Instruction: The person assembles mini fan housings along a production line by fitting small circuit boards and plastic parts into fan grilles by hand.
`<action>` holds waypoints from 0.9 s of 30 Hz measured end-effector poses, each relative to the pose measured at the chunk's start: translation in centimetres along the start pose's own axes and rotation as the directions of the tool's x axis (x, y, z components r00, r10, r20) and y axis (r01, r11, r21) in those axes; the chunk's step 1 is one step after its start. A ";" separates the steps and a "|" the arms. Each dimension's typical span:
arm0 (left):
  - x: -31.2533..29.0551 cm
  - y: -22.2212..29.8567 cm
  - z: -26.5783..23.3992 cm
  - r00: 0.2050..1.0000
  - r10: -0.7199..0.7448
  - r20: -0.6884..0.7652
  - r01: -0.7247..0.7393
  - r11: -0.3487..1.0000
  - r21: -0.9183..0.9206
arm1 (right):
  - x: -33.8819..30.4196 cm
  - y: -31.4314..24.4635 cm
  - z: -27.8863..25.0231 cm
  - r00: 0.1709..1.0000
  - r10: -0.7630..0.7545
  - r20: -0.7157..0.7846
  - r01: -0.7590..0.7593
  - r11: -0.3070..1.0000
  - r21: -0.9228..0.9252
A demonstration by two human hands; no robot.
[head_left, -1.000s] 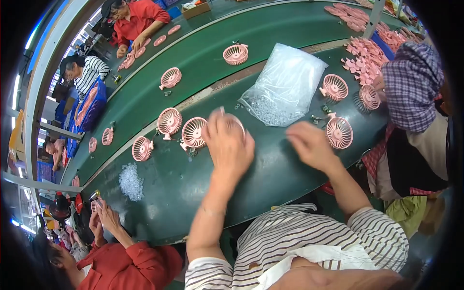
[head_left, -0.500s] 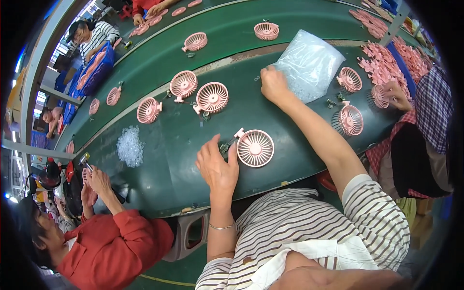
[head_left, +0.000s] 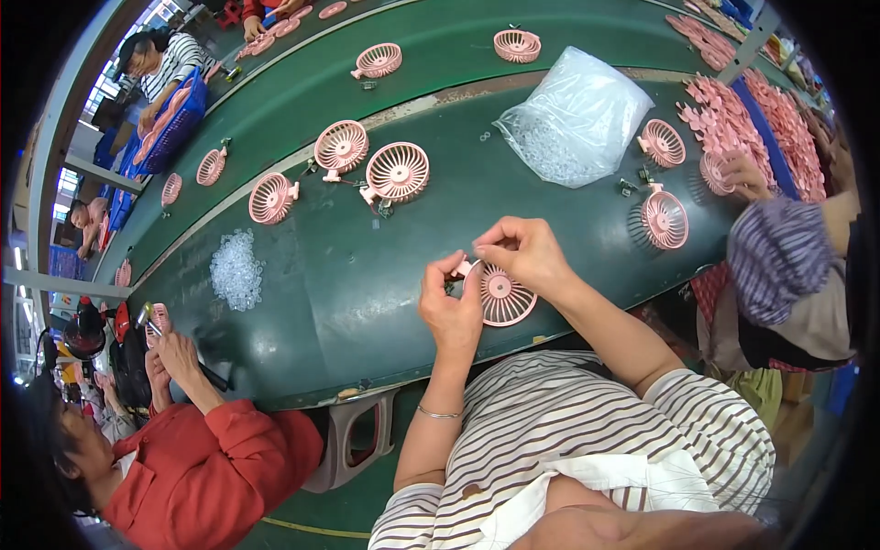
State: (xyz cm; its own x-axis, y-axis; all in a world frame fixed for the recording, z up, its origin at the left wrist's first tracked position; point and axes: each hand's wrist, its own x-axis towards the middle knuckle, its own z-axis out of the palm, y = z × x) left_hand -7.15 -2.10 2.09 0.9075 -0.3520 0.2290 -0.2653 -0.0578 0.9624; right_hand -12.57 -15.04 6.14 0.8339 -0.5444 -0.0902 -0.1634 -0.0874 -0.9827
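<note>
On the green work surface in front of me lies a round pink fan housing (head_left: 502, 291) with radial ribs and a short neck. My left hand (head_left: 451, 307) is closed round its neck, at the housing's left edge. Just above that neck, my right hand (head_left: 530, 258) makes a pinch with thumb and forefinger; whatever is between them is too small to make out. A dark bit of circuit board shows partly by the left fingers. Beyond my hands rests a clear plastic bag (head_left: 577, 119) of small transparent pieces, with a couple of loose clear rings (head_left: 486, 137) beside it.
More pink fan housings (head_left: 398, 172) stand to the left and right. A pile of clear small parts (head_left: 236, 269) lies at left. Pink parts (head_left: 724, 119) are heaped at far right by a blue divider. Co-workers sit on both sides; a green conveyor belt (head_left: 440, 73) runs beyond.
My right hand has come back from beside the plastic bag to the fan housing's neck. My left hand has moved right and closed on the neck.
</note>
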 end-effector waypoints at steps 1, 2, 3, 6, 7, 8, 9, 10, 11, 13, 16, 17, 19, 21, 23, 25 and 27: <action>-0.1 0.2 0.1 1.000 0.002 0.002 -0.002 1.000 0.003 | 0.0 0.2 0.0 1.000 0.010 -0.009 -0.010 1.000 0.027; -0.2 0.4 0.2 1.000 0.010 -0.002 -0.010 0.999 0.053 | 0.0 0.5 0.1 1.000 0.020 -0.016 -0.019 0.998 0.054; -0.3 0.7 0.1 1.000 0.018 -0.008 -0.017 0.995 0.103 | 0.0 0.9 0.1 1.000 0.018 -0.014 -0.018 0.998 0.057; -0.5 1.1 -0.1 0.977 0.214 0.012 -0.201 0.893 0.403 | -0.3 1.8 0.3 0.998 0.001 -0.069 0.001 1.000 0.027; -0.6 1.2 -0.3 0.977 0.213 0.010 -0.199 0.893 0.403 | -0.6 1.9 0.4 0.986 -0.098 -0.136 0.091 0.994 -0.053; -0.7 1.3 -0.6 0.976 0.216 0.030 -0.210 0.892 0.401 | -0.7 1.9 0.4 0.960 -0.200 -0.194 0.175 0.975 -0.139; -0.8 1.4 -1.0 0.974 0.219 0.050 -0.221 0.891 0.397 | -0.7 1.9 0.4 0.961 -0.199 -0.192 0.174 0.975 -0.141; -1.0 1.9 -1.6 0.981 0.160 0.107 -0.189 0.910 0.368 | -0.8 2.0 0.2 0.947 -0.239 -0.213 0.195 0.958 -0.210; -1.2 2.3 -1.8 0.982 0.157 0.108 -0.186 0.912 0.366 | -0.8 2.1 0.1 0.932 -0.280 -0.230 0.212 0.936 -0.279; -1.6 2.9 -2.1 0.965 0.218 0.148 -0.255 0.913 0.318 | -0.9 2.0 0.2 0.933 -0.275 -0.231 0.211 0.940 -0.268; -3.0 1.0 -0.9 0.993 0.113 0.026 -0.116 0.985 0.125 | -1.2 2.1 0.4 0.939 -0.260 -0.224 0.214 0.954 -0.211; -3.3 0.6 -0.6 0.996 0.057 -0.071 -0.058 0.998 -0.011 | -1.3 2.1 0.4 0.943 -0.248 -0.223 0.213 0.962 -0.171; -3.0 0.1 -0.3 0.990 0.101 -0.097 -0.100 0.995 0.010 | -1.1 1.8 0.4 0.961 -0.190 -0.199 0.169 0.978 -0.120; -2.8 0.2 0.1 0.991 0.023 -0.131 -0.030 0.999 -0.045 | -0.9 1.5 0.1 0.975 -0.135 -0.176 0.124 0.990 -0.072; -2.4 0.2 0.4 0.992 0.047 -0.118 -0.051 0.998 -0.028 | -0.9 1.1 -0.3 0.991 -0.061 -0.117 0.062 0.998 0.011; -2.0 0.4 0.8 0.992 0.068 -0.103 -0.070 0.997 -0.015 | -0.8 0.2 -0.6 0.988 -0.128 -0.084 0.126 0.992 -0.031; -1.4 0.9 0.9 0.994 0.113 -0.006 -0.112 0.990 0.086 | -0.6 -0.7 -0.9 0.981 -0.195 -0.008 0.194 0.978 -0.082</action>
State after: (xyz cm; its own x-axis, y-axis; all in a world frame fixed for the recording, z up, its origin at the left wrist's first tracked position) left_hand -9.01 -2.53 2.48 0.8739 -0.3502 0.3371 -0.3921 -0.0981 0.9147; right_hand -13.47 -15.43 7.00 0.8456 -0.5235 0.1048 -0.0410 -0.2594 -0.9649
